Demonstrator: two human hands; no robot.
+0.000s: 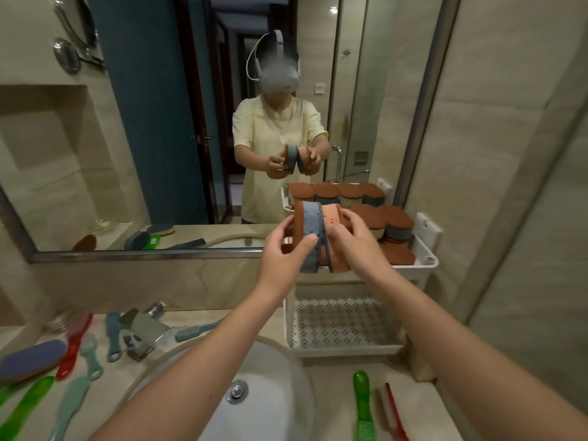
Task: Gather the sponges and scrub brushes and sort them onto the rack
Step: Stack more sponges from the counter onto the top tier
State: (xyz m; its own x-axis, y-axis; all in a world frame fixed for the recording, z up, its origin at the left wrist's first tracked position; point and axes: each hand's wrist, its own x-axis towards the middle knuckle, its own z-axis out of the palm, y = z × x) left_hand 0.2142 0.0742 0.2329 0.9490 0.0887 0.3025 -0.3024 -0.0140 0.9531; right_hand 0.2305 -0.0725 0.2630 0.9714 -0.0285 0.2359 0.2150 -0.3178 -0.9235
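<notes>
My left hand (288, 246) grips a sponge with a blue-grey foam side (310, 237) and a brown scouring face. My right hand (353, 235) grips a second sponge with an orange foam side (332, 226), pressed against the first. Both are held upright in front of the white rack's top tier (428, 259), where several brown-topped sponges (394, 221) stand packed together. The rack's lower perforated shelf (340, 323) holds nothing. Scrub brushes lie on the counter: green (362, 405) and red (394, 415) at the right, several more at the left (74, 342).
A white sink basin (273, 393) with a metal drain sits below my arms. A blue oval sponge (31, 359) and a metal scraper (143, 332) lie on the left counter. The mirror (159, 122) behind reflects the person and the rack. A tiled wall stands to the right.
</notes>
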